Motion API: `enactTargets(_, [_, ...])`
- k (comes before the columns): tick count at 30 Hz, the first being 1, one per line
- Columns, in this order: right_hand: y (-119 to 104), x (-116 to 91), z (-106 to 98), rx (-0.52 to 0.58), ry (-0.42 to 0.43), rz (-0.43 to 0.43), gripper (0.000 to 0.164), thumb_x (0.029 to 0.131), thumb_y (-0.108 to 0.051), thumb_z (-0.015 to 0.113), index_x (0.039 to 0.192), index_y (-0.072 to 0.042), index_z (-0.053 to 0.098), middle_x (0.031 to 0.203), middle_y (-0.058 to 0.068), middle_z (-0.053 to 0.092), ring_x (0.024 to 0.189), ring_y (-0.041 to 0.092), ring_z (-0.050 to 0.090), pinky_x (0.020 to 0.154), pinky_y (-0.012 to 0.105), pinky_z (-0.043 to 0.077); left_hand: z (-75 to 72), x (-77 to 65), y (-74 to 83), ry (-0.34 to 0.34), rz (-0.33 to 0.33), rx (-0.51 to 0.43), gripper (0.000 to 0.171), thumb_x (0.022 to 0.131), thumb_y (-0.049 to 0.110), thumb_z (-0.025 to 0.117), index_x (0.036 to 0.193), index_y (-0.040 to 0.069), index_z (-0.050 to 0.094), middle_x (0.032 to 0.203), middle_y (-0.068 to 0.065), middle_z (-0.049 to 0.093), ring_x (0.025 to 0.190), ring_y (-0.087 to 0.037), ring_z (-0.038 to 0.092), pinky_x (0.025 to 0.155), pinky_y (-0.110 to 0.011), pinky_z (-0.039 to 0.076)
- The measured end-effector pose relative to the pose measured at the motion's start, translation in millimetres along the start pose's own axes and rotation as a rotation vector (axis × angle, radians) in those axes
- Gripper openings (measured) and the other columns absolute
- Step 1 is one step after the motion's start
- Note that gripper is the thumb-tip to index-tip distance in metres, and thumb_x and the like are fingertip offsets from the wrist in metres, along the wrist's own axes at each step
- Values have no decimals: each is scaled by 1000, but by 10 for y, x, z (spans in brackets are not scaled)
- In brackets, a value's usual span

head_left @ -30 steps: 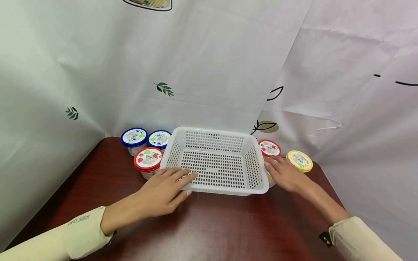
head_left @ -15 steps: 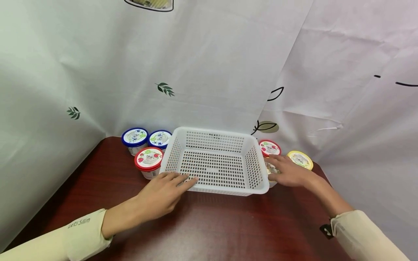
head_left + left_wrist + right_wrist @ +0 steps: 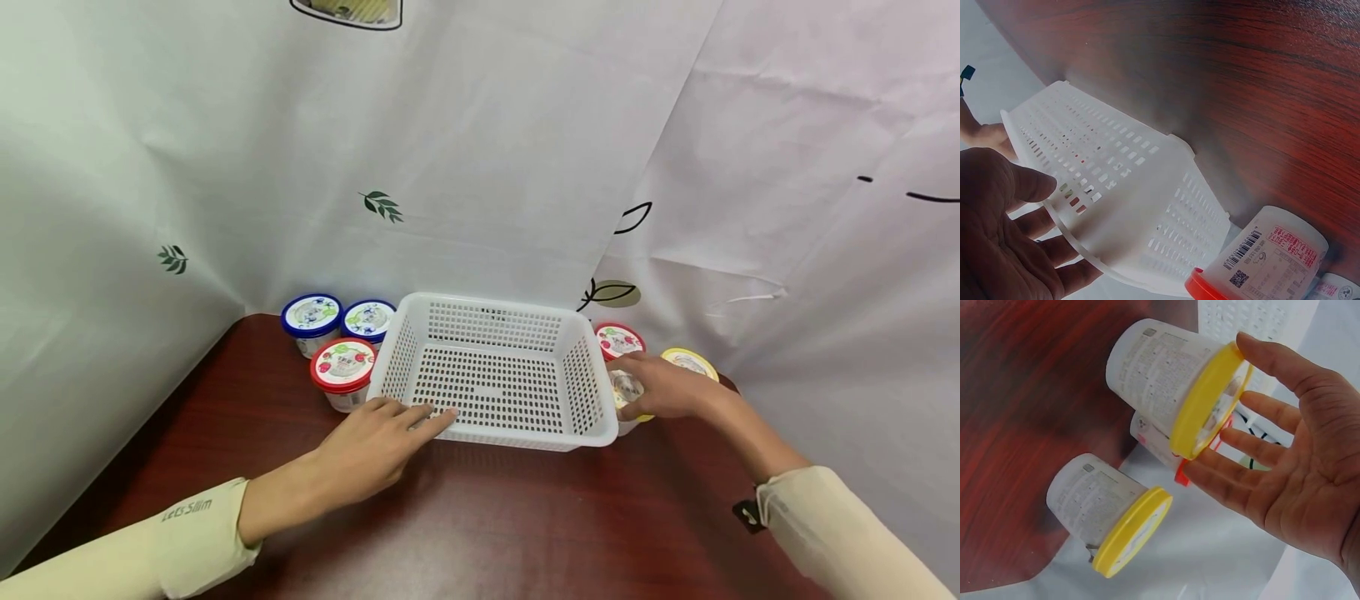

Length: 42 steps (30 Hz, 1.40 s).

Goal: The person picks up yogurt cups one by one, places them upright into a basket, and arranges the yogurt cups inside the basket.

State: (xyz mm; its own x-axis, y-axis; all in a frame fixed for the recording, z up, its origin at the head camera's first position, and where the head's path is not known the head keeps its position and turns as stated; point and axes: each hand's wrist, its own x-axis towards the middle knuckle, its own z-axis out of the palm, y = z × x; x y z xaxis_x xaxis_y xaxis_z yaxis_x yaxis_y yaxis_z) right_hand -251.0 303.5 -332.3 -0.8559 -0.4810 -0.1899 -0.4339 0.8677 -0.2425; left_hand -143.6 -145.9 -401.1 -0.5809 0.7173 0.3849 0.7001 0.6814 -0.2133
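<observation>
Standing beside a round yellow-lidded tub (image 3: 1163, 384), the rectangular plastic basket (image 3: 487, 387) is perforated.

1. Basket (image 3: 510, 436): smooth perforated plastic, soft sheen.
2. Table (image 3: 525, 517), at 6 o'clock from it: glossy, wood-grained.
3. Backdrop (image 3: 480, 150), 12 o'clock: matt, creased sheeting.
4. Red-lidded tub (image 3: 343, 371), 9 o'clock: smooth plastic.
5. Yellow-lidded tub (image 3: 1160, 372), 3 o'clock: smooth plastic.
6. Sleeves (image 3: 198, 533), 8 and 4 o'clock: matt cloth.
</observation>
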Motion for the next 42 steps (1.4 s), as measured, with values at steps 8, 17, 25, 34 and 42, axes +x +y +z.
enactTargets(8, [-40, 15, -65, -23, -56, 27, 75, 77, -32, 101, 143, -16, 69, 140, 22, 67, 122, 36, 66, 103, 54, 57, 14, 1, -7, 23, 20, 9, 73, 84, 11, 91, 153, 18, 66, 128, -5, 83, 100, -25, 81, 86, -46, 66])
enactTargets(17, [0, 98, -125, -25, -117, 47, 83, 73, -35, 104, 146, -14, 70, 144, 25, 65, 125, 40, 64, 106, 58, 56, 7, 16, -12, 9, 12, -7, 74, 84, 11, 91, 153, 18, 66, 125, -5, 83, 98, -25, 81, 85, -46, 67])
enactTargets(25, [-1, 141, -144, -19, -183, 84, 85, 75, -35, 103, 150, -14, 68, 144, 18, 71, 125, 37, 64, 110, 62, 54, 8, 25, -8, 12, 14, 2, 73, 84, 10, 91, 153, 19, 67, 124, -4, 83, 98, -25, 81, 84, -46, 66])
enactTargets(34, [0, 96, -216, -29, -229, 76, 84, 73, -28, 102, 150, -20, 69, 144, 12, 71, 122, 31, 63, 105, 52, 55, -2, 18, 2, -1, -1, -12, 71, 85, 10, 90, 152, 20, 68, 125, -5, 83, 101, -26, 82, 86, -47, 67])
enactTargets(42, [-26, 40, -334, -50, -234, 79, 83, 73, -21, 101, 150, -18, 69, 149, 17, 68, 128, 36, 63, 105, 54, 56, -6, 19, 4, 21, -21, -20, 70, 84, 4, 88, 150, 23, 72, 123, -4, 83, 103, -27, 81, 83, -45, 68])
